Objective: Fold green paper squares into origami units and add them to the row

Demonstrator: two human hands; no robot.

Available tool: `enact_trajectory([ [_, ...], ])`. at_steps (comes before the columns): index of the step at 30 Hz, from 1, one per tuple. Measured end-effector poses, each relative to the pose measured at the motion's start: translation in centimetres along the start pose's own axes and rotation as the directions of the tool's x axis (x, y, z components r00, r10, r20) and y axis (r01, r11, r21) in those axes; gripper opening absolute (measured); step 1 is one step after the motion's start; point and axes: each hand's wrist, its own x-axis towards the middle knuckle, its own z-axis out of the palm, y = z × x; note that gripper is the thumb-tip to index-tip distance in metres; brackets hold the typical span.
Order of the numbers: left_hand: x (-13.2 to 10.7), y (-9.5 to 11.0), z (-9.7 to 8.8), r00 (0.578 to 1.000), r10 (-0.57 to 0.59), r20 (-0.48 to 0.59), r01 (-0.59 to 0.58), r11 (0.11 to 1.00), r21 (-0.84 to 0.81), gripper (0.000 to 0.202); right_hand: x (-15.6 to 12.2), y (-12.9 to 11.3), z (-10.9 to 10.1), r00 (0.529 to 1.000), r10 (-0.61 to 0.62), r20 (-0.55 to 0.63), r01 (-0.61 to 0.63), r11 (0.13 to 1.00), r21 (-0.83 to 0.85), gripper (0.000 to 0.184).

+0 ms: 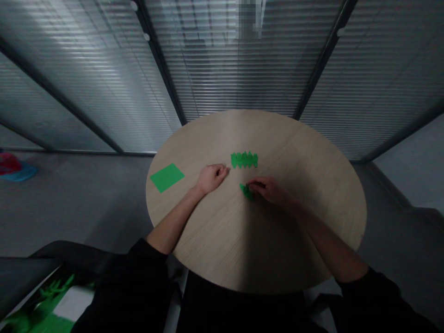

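My right hand [270, 189] pinches a small green jagged-edged piece [247, 192] just above or on the table top; its exact kind cannot be made out. Farther from me lies a row of several joined or touching green pieces [244, 160] with pointed ends. My left hand [211, 178] rests on the table to the left of that row. Its fingers are curled in, and nothing shows in them. Left of it, a flat green sheet [167, 177] lies near the table's left edge.
The round wooden table [215, 240] stands before glass walls with blinds [222, 78]. At the lower left, a dark-rimmed container or bag holds green things [48, 305] and a white sheet [74, 303]. Red and blue items [17, 169] lie on the floor at far left.
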Motion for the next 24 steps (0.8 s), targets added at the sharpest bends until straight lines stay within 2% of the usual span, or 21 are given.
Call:
enact_trajectory([
  [5, -0.1, -0.3, -0.1, 1.0, -0.015, -0.015, 0.015, 1.0, -0.001, 0.046, 0.4, 1.3, -0.8, 0.971, 0.043, -0.237, -0.064, 0.995, -0.081, 0.032],
  [8, -0.1, -0.4, -0.1, 1.0, -0.016, -0.014, 0.016, 1.0, 0.003, 0.046, 0.5, 2.3, -1.4, 0.949, 0.061, -0.309, -0.099, 0.989, -0.109, 0.035],
  [12, -0.2, -0.3, -0.1, 1.0, -0.021, -0.003, 0.021, 1.0, 0.01, 0.046, 0.6, 3.1, -1.6, 0.943, 0.061, -0.327, -0.109, 0.985, -0.132, 0.034],
  [18, -0.1, -0.1, -0.3, 0.999, -0.035, 0.007, 0.035, 0.999, 0.02, 0.045, 0.6, 3.1, -1.4, 0.942, 0.061, -0.329, -0.119, 0.98, -0.159, 0.036],
  [24, -0.1, -0.1, -0.2, 0.996, -0.084, -0.043, 0.084, 0.996, 0.007, 0.032, 0.5, 2.8, -1.5, 0.94, 0.065, -0.335, -0.126, 0.978, -0.165, 0.037],
])
